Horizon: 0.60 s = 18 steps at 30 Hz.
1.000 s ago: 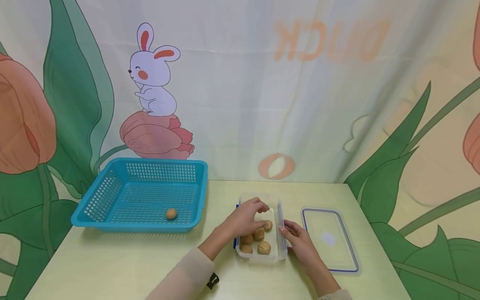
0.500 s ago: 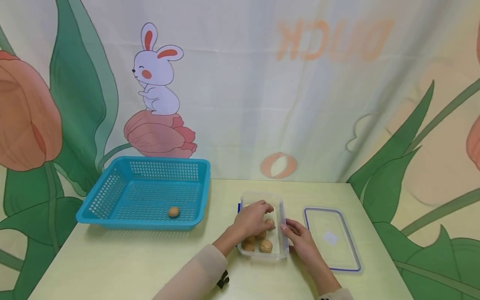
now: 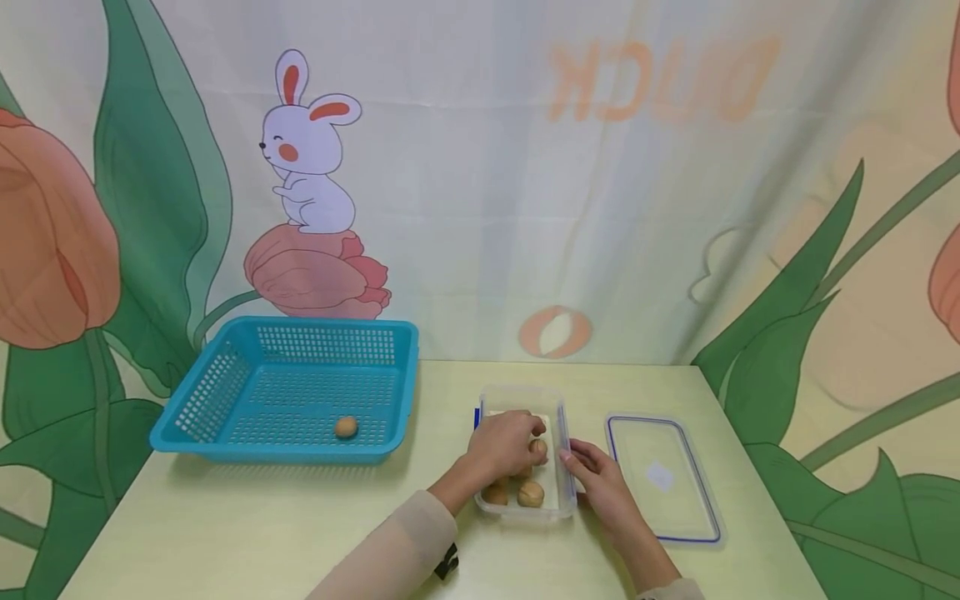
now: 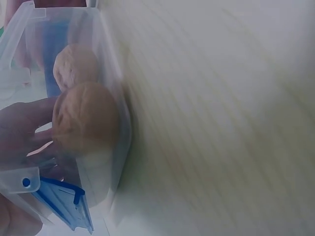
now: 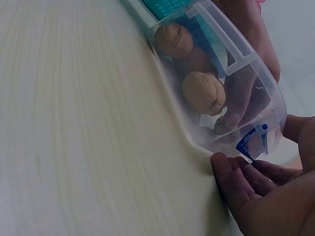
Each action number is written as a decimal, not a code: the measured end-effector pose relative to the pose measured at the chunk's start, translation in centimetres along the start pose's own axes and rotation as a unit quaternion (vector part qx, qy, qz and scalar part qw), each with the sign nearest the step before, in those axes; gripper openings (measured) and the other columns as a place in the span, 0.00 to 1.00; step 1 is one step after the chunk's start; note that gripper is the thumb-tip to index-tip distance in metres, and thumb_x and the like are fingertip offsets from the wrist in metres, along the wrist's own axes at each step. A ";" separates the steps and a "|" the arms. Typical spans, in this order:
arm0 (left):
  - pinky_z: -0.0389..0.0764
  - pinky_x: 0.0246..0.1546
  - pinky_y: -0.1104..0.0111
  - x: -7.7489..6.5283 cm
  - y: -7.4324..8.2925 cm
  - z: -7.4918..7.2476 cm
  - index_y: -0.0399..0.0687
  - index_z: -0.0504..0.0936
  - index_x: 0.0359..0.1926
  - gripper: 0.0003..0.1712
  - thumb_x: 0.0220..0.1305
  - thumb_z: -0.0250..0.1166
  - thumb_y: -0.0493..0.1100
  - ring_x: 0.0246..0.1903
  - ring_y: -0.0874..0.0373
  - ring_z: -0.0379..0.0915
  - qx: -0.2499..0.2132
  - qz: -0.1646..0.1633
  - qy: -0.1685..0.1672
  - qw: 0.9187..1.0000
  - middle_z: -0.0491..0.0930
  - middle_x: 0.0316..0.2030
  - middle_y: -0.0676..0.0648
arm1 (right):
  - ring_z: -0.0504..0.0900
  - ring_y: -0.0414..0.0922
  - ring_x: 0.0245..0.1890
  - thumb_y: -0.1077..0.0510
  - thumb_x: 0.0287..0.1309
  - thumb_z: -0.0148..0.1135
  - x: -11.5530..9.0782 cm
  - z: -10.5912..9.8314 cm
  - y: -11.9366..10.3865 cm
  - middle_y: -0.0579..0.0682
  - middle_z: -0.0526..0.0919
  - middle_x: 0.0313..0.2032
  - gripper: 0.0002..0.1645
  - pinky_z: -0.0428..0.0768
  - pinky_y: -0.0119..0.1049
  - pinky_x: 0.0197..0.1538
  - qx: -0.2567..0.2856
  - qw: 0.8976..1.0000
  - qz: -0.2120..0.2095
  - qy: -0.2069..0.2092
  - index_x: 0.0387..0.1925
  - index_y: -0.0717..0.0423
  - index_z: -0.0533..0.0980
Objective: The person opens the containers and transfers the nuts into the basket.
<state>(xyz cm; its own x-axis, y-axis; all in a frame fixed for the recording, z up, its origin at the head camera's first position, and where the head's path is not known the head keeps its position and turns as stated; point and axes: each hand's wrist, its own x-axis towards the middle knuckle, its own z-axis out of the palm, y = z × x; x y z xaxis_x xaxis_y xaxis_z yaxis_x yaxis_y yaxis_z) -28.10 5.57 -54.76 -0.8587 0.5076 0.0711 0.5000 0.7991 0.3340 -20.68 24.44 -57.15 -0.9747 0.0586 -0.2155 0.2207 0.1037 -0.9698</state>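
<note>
In the head view a clear plastic food container (image 3: pixel 558 500) with blue latches stands lidless on the table, several walnuts (image 3: pixel 530 494) inside. My left hand (image 3: pixel 504 443) reaches in over its left wall. Thumb and curled fingers close around one walnut near the middle, partly hidden by the hand. At the right wall, my right hand (image 3: pixel 606 486) holds the container's side, its thumb near the rim. The right wrist view shows its fingers (image 5: pixel 231 184) against the outside by the base and a blue latch (image 5: pixel 253 142). Through the wall in the left wrist view, walnuts (image 4: pixel 86 118) show.
A blue perforated basket (image 3: pixel 322 457) stands at the back left with one walnut (image 3: pixel 346 427) in it. The clear lid (image 3: pixel 660 508) with a blue seal lies right of the container. A small black object (image 3: pixel 447 562) shows beside the left sleeve. A printed curtain (image 3: pixel 465 183) hangs behind.
My left hand has lowered deeper into the container, and its fingers have closed around a walnut. The right hand stays at the container's side. The basket's walnut has not moved.
</note>
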 end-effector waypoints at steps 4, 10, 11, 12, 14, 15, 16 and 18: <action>0.83 0.35 0.66 0.0 0.0 0.2 0.58 0.91 0.51 0.14 0.67 0.72 0.52 0.37 0.63 0.81 0.008 0.008 0.008 1.000 0.87 0.43 0.59 | 0.79 0.54 0.61 0.47 0.75 0.65 0.0 0.1 0.0 0.64 0.78 0.66 0.34 0.85 0.45 0.54 0.000 1.000 0.000 0.003 0.72 0.62 0.71; 0.82 0.35 0.67 0.0 -0.1 0.2 0.57 0.91 0.50 0.12 0.67 0.69 0.49 0.36 0.63 0.80 0.000 0.011 0.021 1.000 0.85 0.40 0.59 | 0.79 0.55 0.62 0.49 0.76 0.64 0.0 0.1 -0.1 0.64 0.78 0.66 0.33 0.85 0.46 0.54 -0.001 1.000 0.001 0.002 0.72 0.63 0.71; 0.83 0.37 0.67 0.0 -0.1 0.2 0.57 0.90 0.50 0.13 0.67 0.69 0.49 0.37 0.63 0.80 -0.008 0.008 0.021 1.000 0.85 0.40 0.59 | 0.79 0.55 0.62 0.49 0.77 0.63 0.0 0.1 -0.1 0.64 0.78 0.67 0.32 0.85 0.47 0.55 -0.001 1.000 0.001 0.002 0.72 0.63 0.70; 0.83 0.38 0.67 -0.1 -0.2 0.2 0.57 0.90 0.51 0.13 0.68 0.69 0.50 0.38 0.63 0.81 -0.021 0.005 0.022 1.000 0.85 0.41 0.58 | 0.79 0.56 0.63 0.50 0.77 0.63 0.0 0.1 -0.1 0.64 0.77 0.67 0.32 0.85 0.47 0.55 0.000 1.000 0.000 0.001 0.72 0.63 0.70; 0.83 0.42 0.67 -0.1 -0.3 0.0 0.56 0.89 0.52 0.14 0.69 0.70 0.51 0.41 0.62 0.81 -0.050 0.005 0.022 0.998 0.85 0.43 0.58 | 0.78 0.56 0.64 0.51 0.77 0.62 0.0 0.1 -0.1 0.65 0.77 0.67 0.32 0.85 0.48 0.55 -0.001 1.000 0.000 0.000 0.72 0.63 0.70; 0.84 0.44 0.67 -0.1 -0.4 -0.1 0.55 0.89 0.52 0.14 0.69 0.70 0.51 0.42 0.62 0.82 -0.065 0.008 0.022 0.998 0.85 0.44 0.58 | 0.78 0.57 0.64 0.51 0.77 0.62 0.0 0.1 -0.1 0.65 0.77 0.67 0.32 0.85 0.48 0.56 -0.001 1.000 -0.001 -0.001 0.73 0.63 0.70; 0.84 0.46 0.67 -0.2 -0.5 -0.3 0.55 0.88 0.52 0.14 0.69 0.71 0.52 0.44 0.61 0.82 -0.083 0.012 0.023 0.996 0.85 0.44 0.57 | 0.77 0.57 0.65 0.51 0.78 0.62 0.0 0.1 -0.1 0.65 0.76 0.68 0.32 0.84 0.49 0.57 -0.002 1.000 -0.001 -0.002 0.73 0.63 0.70; 0.83 0.48 0.68 -0.3 -0.7 -0.8 0.53 0.88 0.53 0.16 0.68 0.74 0.51 0.46 0.59 0.82 -0.111 0.028 0.028 0.993 0.85 0.45 0.56 | 0.77 0.57 0.66 0.51 0.78 0.62 -0.1 0.1 -0.1 0.65 0.76 0.68 0.32 0.84 0.50 0.58 -0.006 1.000 -0.001 -0.005 0.73 0.63 0.69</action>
<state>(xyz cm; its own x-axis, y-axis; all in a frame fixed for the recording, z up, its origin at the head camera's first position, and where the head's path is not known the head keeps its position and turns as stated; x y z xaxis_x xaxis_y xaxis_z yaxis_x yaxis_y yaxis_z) -28.28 4.57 -54.26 -0.8384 0.5255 0.1446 0.5148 0.6763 0.5270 -20.63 24.33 -57.02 -0.9755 0.0489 -0.2145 0.2189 0.1152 -0.9689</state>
